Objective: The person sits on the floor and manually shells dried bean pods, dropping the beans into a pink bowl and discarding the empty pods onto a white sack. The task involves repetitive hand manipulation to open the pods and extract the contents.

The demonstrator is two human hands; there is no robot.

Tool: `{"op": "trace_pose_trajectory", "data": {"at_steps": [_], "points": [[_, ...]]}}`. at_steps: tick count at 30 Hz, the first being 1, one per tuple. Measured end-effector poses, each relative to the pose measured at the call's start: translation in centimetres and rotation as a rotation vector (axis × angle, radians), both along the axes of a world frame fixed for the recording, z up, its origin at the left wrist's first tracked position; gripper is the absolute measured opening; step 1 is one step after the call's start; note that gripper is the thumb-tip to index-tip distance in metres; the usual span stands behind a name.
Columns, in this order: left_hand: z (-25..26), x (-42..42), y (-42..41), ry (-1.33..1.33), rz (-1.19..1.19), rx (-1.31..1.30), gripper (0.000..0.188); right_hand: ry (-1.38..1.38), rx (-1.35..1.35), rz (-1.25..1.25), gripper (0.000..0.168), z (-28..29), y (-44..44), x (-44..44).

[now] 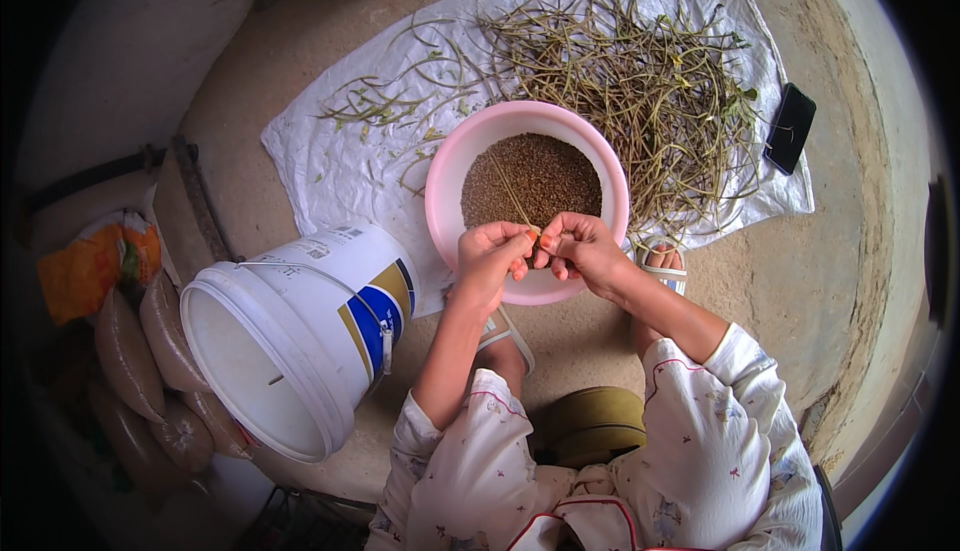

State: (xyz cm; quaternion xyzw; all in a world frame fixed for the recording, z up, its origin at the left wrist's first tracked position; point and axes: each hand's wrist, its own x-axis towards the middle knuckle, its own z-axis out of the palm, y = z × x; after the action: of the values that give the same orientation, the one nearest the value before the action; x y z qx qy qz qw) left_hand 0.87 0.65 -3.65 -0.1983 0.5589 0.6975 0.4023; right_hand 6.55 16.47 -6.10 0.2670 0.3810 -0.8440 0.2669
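A long, thin, dry bean pod slants over a pink basin partly filled with small brown seeds. Its near end is pinched between the thumb and fingers of my left hand. My right hand meets the left at that end, thumb and fingertips closed on the pod's tip; the fingers hide just how much it grips. Both hands are over the basin's near side. Behind the basin and to its right, a heap of slender green and brown pods lies on a white woven plastic sheet.
At the left stands a white plastic bucket with a wire handle. Beyond it are filled sacks and an orange bag. A black phone rests on the sheet's right edge. Sandaled feet flank the basin's near side.
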Motion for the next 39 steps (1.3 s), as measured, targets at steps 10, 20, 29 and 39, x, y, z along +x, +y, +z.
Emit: {"op": "trace_pose_trajectory", "data": {"at_steps": [10, 20, 29, 39], "points": [[0.2, 0.0, 0.2, 0.017, -0.044, -0.106, 0.005, 0.182, 0.241, 0.038, 0.007, -0.2, -0.7, 0.5], [-0.3, 0.2, 0.2, -0.068, 0.045, -0.025, 0.003, -0.022, -0.023, 0.133, 0.019, 0.9, 0.5, -0.7], [-0.2, 0.4, 0.3, 0.057, -0.119, -0.079, 0.006, -0.005, -0.016, 0.184, 0.025, -0.1, -0.1, -0.7], [-0.5, 0.7, 0.7, 0.010, 0.003, -0.093, 0.004, 0.377, 0.717, 0.233, 0.028, -0.8, -1.1, -0.1]]}}
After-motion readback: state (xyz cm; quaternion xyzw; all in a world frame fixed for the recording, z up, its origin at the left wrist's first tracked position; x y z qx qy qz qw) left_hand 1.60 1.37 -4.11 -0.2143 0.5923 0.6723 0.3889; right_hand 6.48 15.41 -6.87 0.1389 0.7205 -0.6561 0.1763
